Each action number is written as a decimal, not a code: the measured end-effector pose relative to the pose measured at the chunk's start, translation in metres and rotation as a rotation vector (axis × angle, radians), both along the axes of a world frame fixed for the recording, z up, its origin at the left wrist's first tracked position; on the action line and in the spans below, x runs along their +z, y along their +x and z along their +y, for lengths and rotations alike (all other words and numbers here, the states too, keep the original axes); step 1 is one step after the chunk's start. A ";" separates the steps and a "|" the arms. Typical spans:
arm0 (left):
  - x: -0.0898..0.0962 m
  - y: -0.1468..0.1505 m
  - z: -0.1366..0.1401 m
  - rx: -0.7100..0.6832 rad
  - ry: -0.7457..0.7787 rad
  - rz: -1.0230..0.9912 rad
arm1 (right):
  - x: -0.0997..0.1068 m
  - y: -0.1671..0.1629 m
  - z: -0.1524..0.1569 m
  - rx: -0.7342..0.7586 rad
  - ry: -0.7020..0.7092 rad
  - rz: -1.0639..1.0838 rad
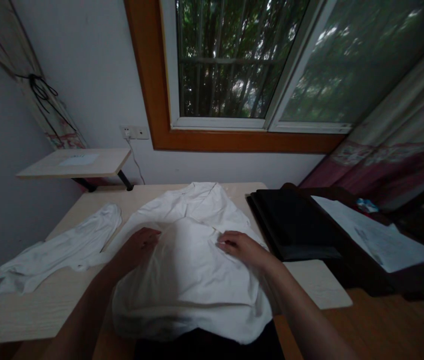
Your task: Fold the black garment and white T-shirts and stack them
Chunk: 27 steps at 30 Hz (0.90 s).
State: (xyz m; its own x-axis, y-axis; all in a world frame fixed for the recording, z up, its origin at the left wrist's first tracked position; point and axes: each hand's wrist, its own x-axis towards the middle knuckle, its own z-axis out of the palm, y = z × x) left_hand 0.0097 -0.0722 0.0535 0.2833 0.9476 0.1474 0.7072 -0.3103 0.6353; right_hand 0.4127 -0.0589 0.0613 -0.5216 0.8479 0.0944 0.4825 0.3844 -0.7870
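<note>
A white shirt [192,270] lies spread over the table, its collar toward the wall and its lower part draped over the near edge. A long white sleeve [69,245] stretches out to the left and looks joined to it. My left hand [144,243] grips the fabric on the left side, fingers curled and partly hidden. On the right side, my right hand [240,246] pinches the cloth between thumb and fingers. Between the two hands the fabric bulges up a little.
The light wooden table [35,317] stands against the wall below a window [242,60]. A small raised shelf [72,167] with a paper is at the back left. Black folders [294,222] lie on the right, beside a dark surface bearing papers [377,235].
</note>
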 end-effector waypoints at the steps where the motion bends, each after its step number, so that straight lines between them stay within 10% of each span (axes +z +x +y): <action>1: -0.007 0.001 -0.001 -0.001 0.054 0.066 | -0.005 -0.001 -0.001 -0.004 0.051 -0.037; 9: -0.035 -0.009 -0.005 0.047 0.242 0.445 | -0.001 -0.006 -0.016 0.156 -0.063 -0.065; 19: -0.034 -0.046 0.029 0.131 0.249 0.539 | 0.005 -0.029 -0.041 0.310 -0.826 -0.030; 22: -0.029 -0.040 0.026 0.068 0.278 0.568 | 0.005 -0.032 -0.037 0.293 -0.644 -0.007; 27: -0.027 -0.009 0.006 0.068 0.399 0.533 | 0.005 -0.034 -0.024 -0.011 0.071 -0.076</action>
State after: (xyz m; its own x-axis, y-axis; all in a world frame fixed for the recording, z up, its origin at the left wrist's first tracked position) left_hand 0.0004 -0.0663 0.0264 0.3565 0.8677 0.3465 0.9187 -0.3930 0.0391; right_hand 0.3792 -0.0829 0.0668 -0.5202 0.8463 0.1149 0.5439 0.4320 -0.7194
